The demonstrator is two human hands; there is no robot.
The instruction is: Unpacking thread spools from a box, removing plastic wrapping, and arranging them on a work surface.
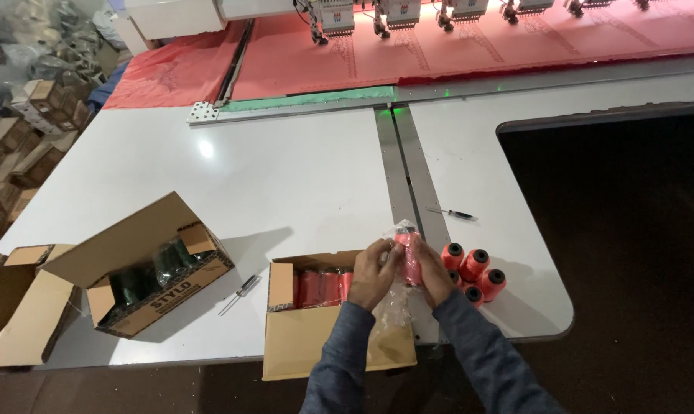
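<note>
Bare white table (286, 169) stretches ahead of the hands; its rounded edge lies just right. Left hand (374, 272) and right hand (431, 274) both close around a plastic-wrapped coral thread spool (410, 257) between them.

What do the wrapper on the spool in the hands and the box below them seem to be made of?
Wrapper: thin clear plastic film, glossy; it crinkles and the coral thread spool shows through. Open box: brown corrugated cardboard, matt, likely from its stiff folded flaps. Both the left hand and the right hand grip the spool.
</note>
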